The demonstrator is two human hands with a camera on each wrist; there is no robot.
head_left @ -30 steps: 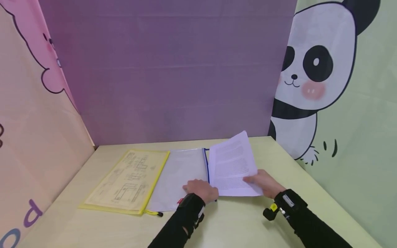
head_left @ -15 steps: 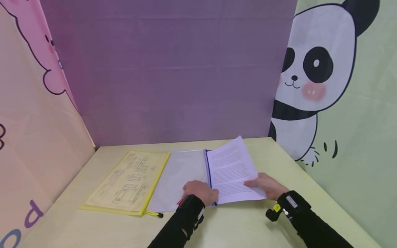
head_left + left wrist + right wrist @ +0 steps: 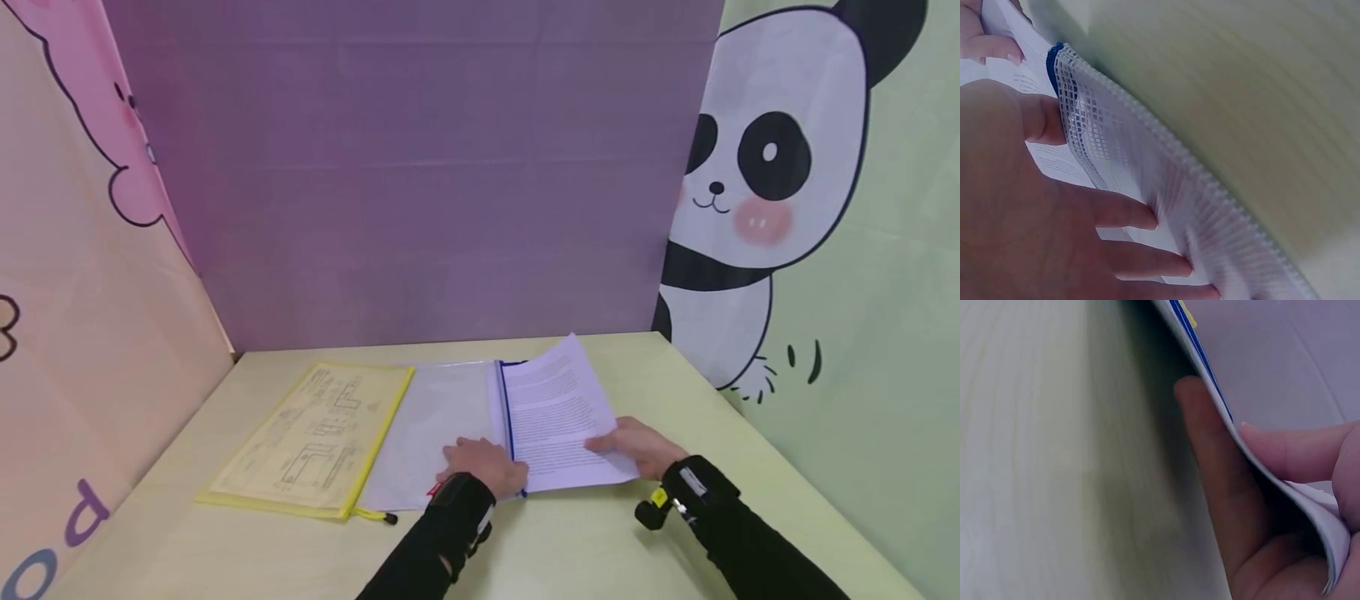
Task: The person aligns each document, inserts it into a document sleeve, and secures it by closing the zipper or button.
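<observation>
A white mesh zip pouch with a blue edge lies mid-table. My left hand is at its near right corner; in the left wrist view the thumb is at the blue-trimmed opening and the fingers are spread along the mesh. My right hand pinches printed sheets by their right edge, thumb on top and fingers beneath. Their left edge meets the pouch's blue edge, and they are raised and curved on the right. In the right wrist view the stack bends between thumb and fingers.
Left of the white pouch lies a yellow zip pouch containing a sheet of line drawings, overlapping it. Its yellow zip pull sticks out at the near corner. The pale wooden table meets printed cloth walls at the back and sides.
The sheets have come down and left, and their left edge now sits against the blue edge. My right hand dipped slightly, then shifted back left. The left hand has stayed in place.
</observation>
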